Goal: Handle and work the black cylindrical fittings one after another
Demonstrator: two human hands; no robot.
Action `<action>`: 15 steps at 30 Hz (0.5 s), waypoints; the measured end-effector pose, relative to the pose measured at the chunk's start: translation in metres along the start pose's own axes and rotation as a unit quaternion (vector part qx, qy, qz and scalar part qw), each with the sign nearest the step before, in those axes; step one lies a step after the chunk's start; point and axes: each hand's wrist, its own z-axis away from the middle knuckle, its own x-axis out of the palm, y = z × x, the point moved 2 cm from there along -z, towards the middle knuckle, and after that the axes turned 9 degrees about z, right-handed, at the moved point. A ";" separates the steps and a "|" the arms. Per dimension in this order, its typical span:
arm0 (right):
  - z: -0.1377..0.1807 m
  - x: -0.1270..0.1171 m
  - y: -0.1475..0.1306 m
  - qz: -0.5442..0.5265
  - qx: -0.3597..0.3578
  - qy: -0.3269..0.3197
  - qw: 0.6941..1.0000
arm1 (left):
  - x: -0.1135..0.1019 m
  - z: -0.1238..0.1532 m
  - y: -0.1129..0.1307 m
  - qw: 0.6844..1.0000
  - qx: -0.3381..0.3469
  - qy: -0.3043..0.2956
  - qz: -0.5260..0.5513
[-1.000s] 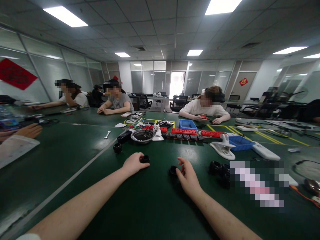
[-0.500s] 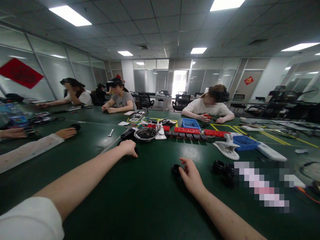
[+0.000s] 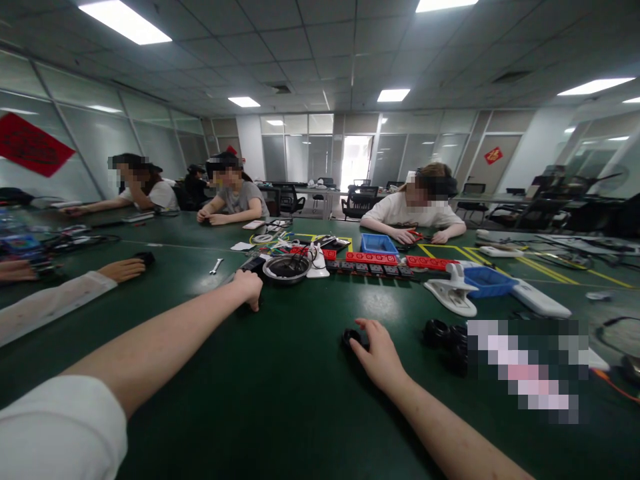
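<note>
My left hand [image 3: 245, 288] reaches far across the green table, its fingers curled down beside a metal bowl [image 3: 289, 279]. Whatever is under its fingers is hidden by the hand. Just left of it lies a dark-handled tool or device [image 3: 253, 265], partly covered by my hand. My right hand [image 3: 380, 353] rests lower on the table, thumb and fingers around a small black round piece [image 3: 348, 339] with a hollow top. Several black round pieces [image 3: 436, 332] stand to the right of this hand.
Behind the bowl are tangled cables, a white stand [image 3: 317, 261] and red power strips [image 3: 373, 258]. Blue trays [image 3: 379, 245], a white clamp base [image 3: 453, 293] and a wrench [image 3: 216, 267] lie about. A co-worker's hand [image 3: 123, 269] holds something black at left; other people sit opposite.
My left hand has shifted slightly left, and the black thing seen at its fingertips is now hidden. My right fingers have closed in around the black round piece. The view has shifted slightly.
</note>
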 end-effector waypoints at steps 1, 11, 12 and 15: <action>0.000 0.001 0.001 0.002 0.003 -0.002 1.000 | -0.002 0.003 0.006 1.000 0.015 0.015 0.005; -0.004 -0.015 0.002 -0.048 0.010 0.103 0.993 | 0.023 0.071 0.151 0.942 0.314 0.030 0.109; -0.004 -0.018 0.004 -0.057 0.012 0.115 0.992 | 0.028 0.074 0.160 0.935 0.332 0.019 0.119; -0.003 -0.019 0.009 -0.086 0.033 0.139 0.986 | 0.036 0.075 0.173 0.921 0.364 -0.002 0.142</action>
